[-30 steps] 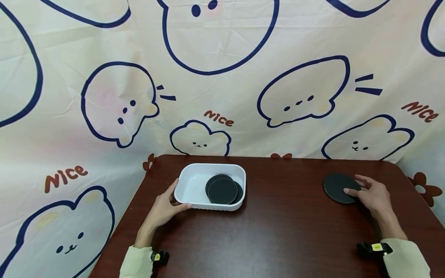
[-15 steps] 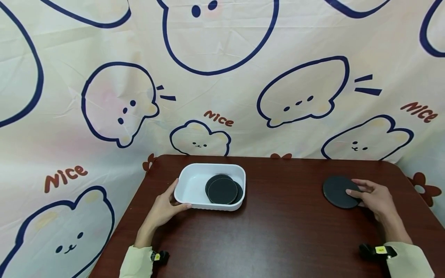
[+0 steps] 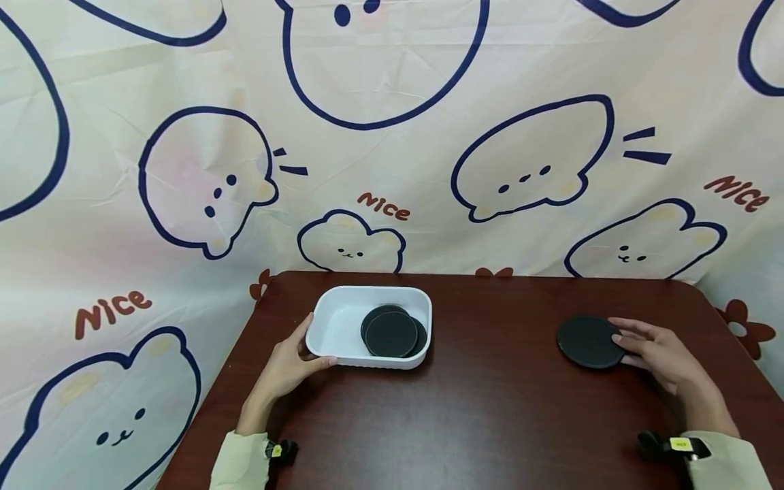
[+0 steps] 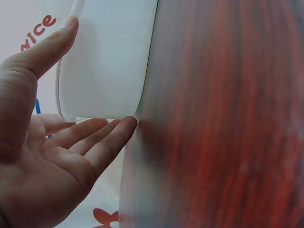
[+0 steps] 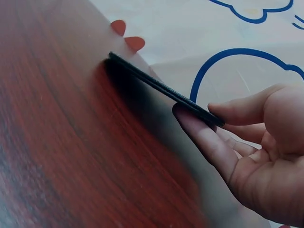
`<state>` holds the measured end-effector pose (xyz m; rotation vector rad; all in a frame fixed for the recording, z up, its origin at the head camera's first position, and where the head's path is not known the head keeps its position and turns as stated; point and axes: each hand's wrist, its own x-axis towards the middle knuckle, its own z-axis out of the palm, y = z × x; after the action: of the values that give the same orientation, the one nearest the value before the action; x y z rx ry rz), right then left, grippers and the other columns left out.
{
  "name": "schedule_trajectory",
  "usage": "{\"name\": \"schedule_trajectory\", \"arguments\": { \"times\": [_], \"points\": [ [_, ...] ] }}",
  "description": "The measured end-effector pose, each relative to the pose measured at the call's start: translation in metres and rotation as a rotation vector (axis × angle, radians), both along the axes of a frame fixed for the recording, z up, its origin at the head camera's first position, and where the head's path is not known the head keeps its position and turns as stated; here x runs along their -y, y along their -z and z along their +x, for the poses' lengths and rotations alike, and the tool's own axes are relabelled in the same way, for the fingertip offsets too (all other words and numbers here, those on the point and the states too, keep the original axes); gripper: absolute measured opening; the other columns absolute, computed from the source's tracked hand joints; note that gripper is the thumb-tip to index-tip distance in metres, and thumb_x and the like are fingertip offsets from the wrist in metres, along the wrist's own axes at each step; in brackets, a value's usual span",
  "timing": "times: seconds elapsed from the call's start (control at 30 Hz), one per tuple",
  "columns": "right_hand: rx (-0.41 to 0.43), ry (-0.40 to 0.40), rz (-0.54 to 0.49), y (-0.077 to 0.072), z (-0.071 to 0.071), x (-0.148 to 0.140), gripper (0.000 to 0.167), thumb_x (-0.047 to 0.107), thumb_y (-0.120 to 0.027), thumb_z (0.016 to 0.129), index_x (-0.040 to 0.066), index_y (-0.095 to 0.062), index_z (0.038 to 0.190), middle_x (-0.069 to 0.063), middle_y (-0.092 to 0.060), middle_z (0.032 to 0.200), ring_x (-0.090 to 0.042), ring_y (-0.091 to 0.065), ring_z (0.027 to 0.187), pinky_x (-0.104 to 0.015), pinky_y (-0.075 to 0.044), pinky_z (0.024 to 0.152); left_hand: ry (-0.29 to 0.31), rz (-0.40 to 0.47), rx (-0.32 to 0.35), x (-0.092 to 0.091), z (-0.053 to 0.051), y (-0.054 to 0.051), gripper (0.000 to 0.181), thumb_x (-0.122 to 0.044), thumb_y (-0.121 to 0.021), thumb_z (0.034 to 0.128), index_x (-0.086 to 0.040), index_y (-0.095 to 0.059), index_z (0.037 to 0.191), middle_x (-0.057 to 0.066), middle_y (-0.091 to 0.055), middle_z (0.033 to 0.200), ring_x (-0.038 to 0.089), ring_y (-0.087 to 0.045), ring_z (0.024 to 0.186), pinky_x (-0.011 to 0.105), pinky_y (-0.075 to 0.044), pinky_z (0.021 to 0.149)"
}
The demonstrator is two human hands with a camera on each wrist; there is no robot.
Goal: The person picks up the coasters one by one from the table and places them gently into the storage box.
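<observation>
A white plastic box stands at the back left of the table. My left hand holds its near left corner, thumb on the near side and fingers against the left end. Several round black coasters lie overlapping inside, at the box's right end. Over on the right, my right hand pinches the edge of another round black coaster between thumb and fingers. The right wrist view shows this coaster edge-on, tilted above the tabletop; a line along its edge suggests two layers.
Dark brown wood-grain table lies under both hands. A cream cloth with blue bear outlines hangs right behind the table's back edge and along both sides. Black wrist straps sit at the sleeve cuffs.
My right hand has tilted and shifted the pinched coaster slightly left, its forearm swinging a little to the right. The left hand and the box keep their places.
</observation>
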<state>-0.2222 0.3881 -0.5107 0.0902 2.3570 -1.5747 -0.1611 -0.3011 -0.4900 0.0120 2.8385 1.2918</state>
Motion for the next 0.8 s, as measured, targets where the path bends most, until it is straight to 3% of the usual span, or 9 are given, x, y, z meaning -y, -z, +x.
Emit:
{"name": "schedule_trajectory", "arguments": {
  "times": [0.07,0.13,0.5,0.67,0.8],
  "points": [
    [0.009,-0.003,-0.047,0.0,0.001,-0.001,0.064,0.037,-0.062,0.11,0.013,-0.041,0.166,0.021,-0.056,0.129,0.014,-0.065,0.102,-0.023,-0.064,0.086,0.005,-0.002,0.002,0.0,0.0,0.0,0.118,-0.042,-0.092,0.0857,-0.008,-0.019,0.172,0.026,-0.042,0.168,0.04,-0.064,0.138,0.048,-0.06,0.105],
    [0.018,-0.003,-0.101,-0.001,0.001,-0.001,0.061,0.035,-0.063,0.11,0.017,-0.044,0.165,0.032,-0.051,0.122,0.012,-0.065,0.103,-0.023,-0.064,0.086,0.006,-0.005,0.002,0.0,0.0,0.0,0.119,-0.042,-0.092,0.0857,-0.007,-0.019,0.172,0.026,-0.041,0.168,0.041,-0.064,0.138,0.049,-0.06,0.105],
    [0.043,-0.011,-0.461,-0.003,0.002,0.01,0.05,0.011,-0.062,0.11,0.023,-0.054,0.158,0.026,-0.069,0.121,0.002,-0.073,0.107,-0.026,-0.065,0.086,0.007,-0.026,0.008,0.0,-0.001,-0.003,0.119,-0.045,-0.091,0.0864,-0.009,-0.017,0.173,0.026,-0.038,0.17,0.043,-0.061,0.141,0.054,-0.057,0.109],
    [0.047,-0.01,-0.522,-0.006,0.002,0.017,0.047,0.01,-0.061,0.11,0.024,-0.058,0.154,0.021,-0.072,0.121,-0.001,-0.074,0.108,-0.027,-0.066,0.087,0.003,-0.027,0.019,-0.001,0.0,-0.003,0.12,-0.045,-0.091,0.0861,-0.009,-0.017,0.173,0.026,-0.038,0.17,0.043,-0.06,0.142,0.053,-0.057,0.109],
    [0.055,0.0,-0.514,-0.008,0.004,0.024,0.048,0.011,-0.062,0.11,0.023,-0.056,0.156,0.021,-0.073,0.121,0.0,-0.074,0.108,-0.027,-0.066,0.088,0.004,-0.021,0.018,-0.001,0.0,-0.002,0.119,-0.044,-0.091,0.086,-0.01,-0.017,0.173,0.026,-0.04,0.169,0.043,-0.06,0.141,0.052,-0.058,0.108]
  ]
}}
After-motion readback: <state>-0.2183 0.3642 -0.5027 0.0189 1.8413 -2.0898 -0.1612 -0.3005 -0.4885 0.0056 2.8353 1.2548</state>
